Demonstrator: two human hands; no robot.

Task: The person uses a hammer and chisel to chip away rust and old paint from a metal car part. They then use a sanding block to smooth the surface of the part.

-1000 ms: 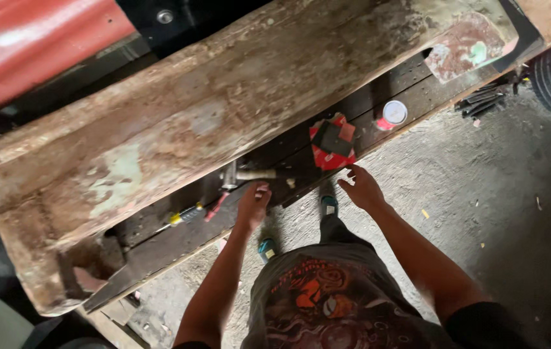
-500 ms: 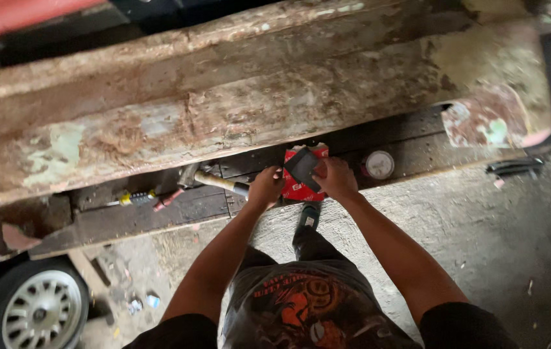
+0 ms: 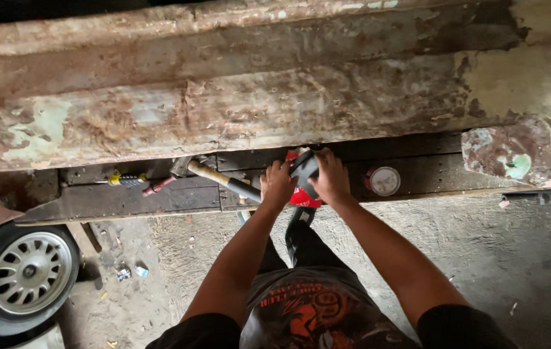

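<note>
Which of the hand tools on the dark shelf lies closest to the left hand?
The hammer: its dark grip ends beside the left hand; both screwdrivers lie farther left.

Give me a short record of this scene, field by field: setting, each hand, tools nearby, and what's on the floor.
setting: long rusty metal panel lying above a dark wooden plank, seen from above
left hand: fingers on the red and black power tool
right hand: gripping the same tool from the other side
tools nearby: wooden-handled hammer, yellow-handled screwdriver, round tin, all on the plank
floor: dusty concrete, car wheel at lower left
</note>
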